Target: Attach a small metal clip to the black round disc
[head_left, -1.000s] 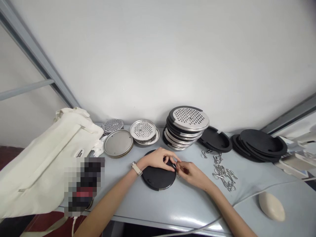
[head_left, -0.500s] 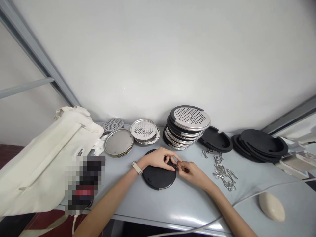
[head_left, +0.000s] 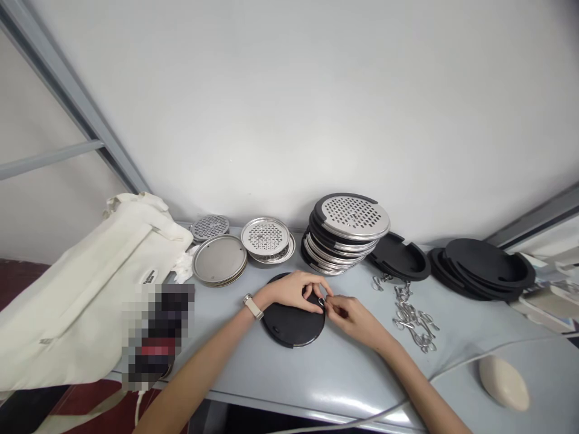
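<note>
A black round disc [head_left: 289,322] with a small hole near its lower edge lies flat on the table in front of me. My left hand [head_left: 296,290] rests over its upper right part, fingers curled onto it and thumb stretched toward the right rim. Against that rim, my right hand [head_left: 350,316] pinches a small bent-wire metal clip [head_left: 321,301], partly covered by fingertips. Whether the clip passes through the disc is hidden. A loose pile of similar wire clips [head_left: 414,322] lies to the right of my right hand.
Behind stand a tall stack of perforated metal plates in black holders [head_left: 355,216], metal discs [head_left: 219,259] and perforated plates [head_left: 265,236]. More black holders [head_left: 488,262] are back right. A cable [head_left: 452,363] crosses near a beige rounded object [head_left: 504,383]. A cream bag [head_left: 90,289] sits left.
The view has shifted slightly. My hands keep nearly the same pose on the disc, and the wire clip between the fingertips shows more clearly now.
</note>
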A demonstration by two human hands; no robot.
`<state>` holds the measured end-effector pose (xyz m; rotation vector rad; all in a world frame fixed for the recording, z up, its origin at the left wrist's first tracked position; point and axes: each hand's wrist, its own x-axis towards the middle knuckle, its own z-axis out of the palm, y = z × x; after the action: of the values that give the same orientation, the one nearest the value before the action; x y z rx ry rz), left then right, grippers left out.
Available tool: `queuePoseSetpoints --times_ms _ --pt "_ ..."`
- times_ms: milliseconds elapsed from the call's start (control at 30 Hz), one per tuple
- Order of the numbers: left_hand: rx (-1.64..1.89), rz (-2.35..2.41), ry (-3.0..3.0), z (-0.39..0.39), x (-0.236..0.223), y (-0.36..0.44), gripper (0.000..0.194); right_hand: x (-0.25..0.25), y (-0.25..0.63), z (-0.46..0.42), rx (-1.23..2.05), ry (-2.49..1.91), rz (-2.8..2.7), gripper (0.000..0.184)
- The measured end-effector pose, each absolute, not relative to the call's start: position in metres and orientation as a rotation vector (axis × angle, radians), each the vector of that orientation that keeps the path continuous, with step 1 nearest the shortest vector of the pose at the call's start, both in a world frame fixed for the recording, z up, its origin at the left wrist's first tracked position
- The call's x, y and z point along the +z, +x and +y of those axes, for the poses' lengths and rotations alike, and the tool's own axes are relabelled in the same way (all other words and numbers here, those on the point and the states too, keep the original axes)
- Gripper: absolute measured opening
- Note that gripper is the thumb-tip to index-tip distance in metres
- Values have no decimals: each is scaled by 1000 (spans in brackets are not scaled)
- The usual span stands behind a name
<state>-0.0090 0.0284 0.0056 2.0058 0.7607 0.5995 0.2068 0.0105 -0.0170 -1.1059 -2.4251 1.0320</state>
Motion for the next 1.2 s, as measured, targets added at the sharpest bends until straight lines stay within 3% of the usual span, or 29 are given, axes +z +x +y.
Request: queuePoseSetpoints --times_ms 833,1200 --pt "565 763 1981 28 10 -8 37 -17 206 11 1062 -1130 -2388 24" --pt "558 757 1988 30 7 -9 35 -22 203 8 885 -1138 -2416 26"
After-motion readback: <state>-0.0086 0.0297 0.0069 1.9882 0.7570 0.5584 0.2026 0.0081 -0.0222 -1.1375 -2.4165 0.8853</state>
